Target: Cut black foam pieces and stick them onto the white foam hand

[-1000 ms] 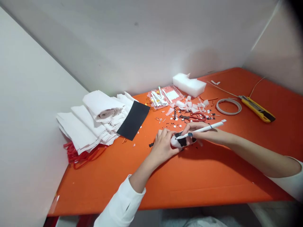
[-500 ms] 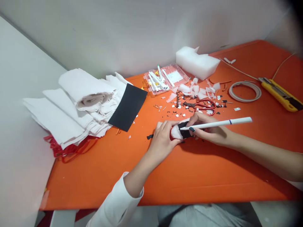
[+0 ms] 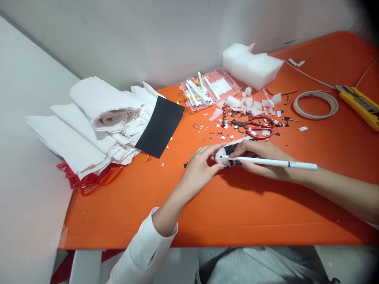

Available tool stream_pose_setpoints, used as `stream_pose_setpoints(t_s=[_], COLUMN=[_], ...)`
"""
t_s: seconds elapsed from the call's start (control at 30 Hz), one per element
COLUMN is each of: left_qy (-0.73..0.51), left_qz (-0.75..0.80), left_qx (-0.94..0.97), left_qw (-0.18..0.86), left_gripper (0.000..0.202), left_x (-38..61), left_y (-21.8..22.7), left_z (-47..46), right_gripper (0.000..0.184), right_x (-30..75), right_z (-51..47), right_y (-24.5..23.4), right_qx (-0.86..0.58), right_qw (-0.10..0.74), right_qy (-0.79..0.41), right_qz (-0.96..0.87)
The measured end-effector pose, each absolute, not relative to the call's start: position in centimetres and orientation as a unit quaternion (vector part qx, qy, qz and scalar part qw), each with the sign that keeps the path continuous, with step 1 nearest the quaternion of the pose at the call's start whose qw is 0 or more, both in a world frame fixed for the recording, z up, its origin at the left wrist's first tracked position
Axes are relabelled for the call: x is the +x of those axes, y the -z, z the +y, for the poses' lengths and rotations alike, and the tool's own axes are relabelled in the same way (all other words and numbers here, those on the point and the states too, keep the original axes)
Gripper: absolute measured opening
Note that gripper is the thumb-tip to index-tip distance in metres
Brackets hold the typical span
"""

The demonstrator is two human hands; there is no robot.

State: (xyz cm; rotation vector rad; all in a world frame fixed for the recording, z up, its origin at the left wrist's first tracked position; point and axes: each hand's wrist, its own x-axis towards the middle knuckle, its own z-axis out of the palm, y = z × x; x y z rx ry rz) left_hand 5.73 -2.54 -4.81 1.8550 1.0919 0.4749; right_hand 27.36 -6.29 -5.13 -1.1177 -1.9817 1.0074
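Note:
A small white foam piece with black patches [image 3: 227,152] lies on the orange table [image 3: 242,205]. My left hand [image 3: 199,167] pinches its left end with the fingertips. My right hand [image 3: 260,157] grips a long white pen [image 3: 272,162], held almost level, its tip touching the foam piece. Part of the piece is hidden under my right fingers.
Red-handled scissors [image 3: 254,127] lie among white and black scraps. Behind are a clear box of markers [image 3: 207,90], a white foam block [image 3: 251,65], a tape ring [image 3: 315,104] and a yellow utility knife [image 3: 359,104]. Left: stacked white paper [image 3: 97,122], a black sheet [image 3: 161,125], red strips [image 3: 89,181].
The view has tilted down and shifted. The pen's back end has dropped from pointing up-right to nearly level. My left fingers have loosened from wrapping the piece to pinching it.

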Motion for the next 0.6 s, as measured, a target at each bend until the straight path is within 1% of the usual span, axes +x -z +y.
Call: stream_pose_setpoints(t_s=[0.13, 0.23, 0.4, 0.6], left_qy=[-0.191, -0.187, -0.185, -0.190], left_qz=[0.435, 0.433, 0.430, 0.429], left_qx=[0.768, 0.764, 0.760, 0.760], left_qw=[0.429, 0.440, 0.451, 0.449], left_gripper=[0.052, 0.052, 0.054, 0.054], left_x=[5.71, 5.73, 5.83, 5.89], left_y=[4.65, 4.59, 4.67, 4.63], left_z=[-2.61, -2.67, -2.64, -2.70], right_gripper=[0.012, 0.014, 0.012, 0.015], right_x=[27.46, 27.53, 27.52, 27.37], right_z=[-6.26, -6.25, -6.28, -6.34], right_y=[5.31, 5.48, 5.47, 5.76], right_qx=[-0.422, -0.426, -0.420, -0.419], right_qw=[0.322, 0.332, 0.321, 0.341], right_qy=[-0.373, -0.366, -0.357, -0.326], right_qz=[-0.761, -0.758, -0.770, -0.776])
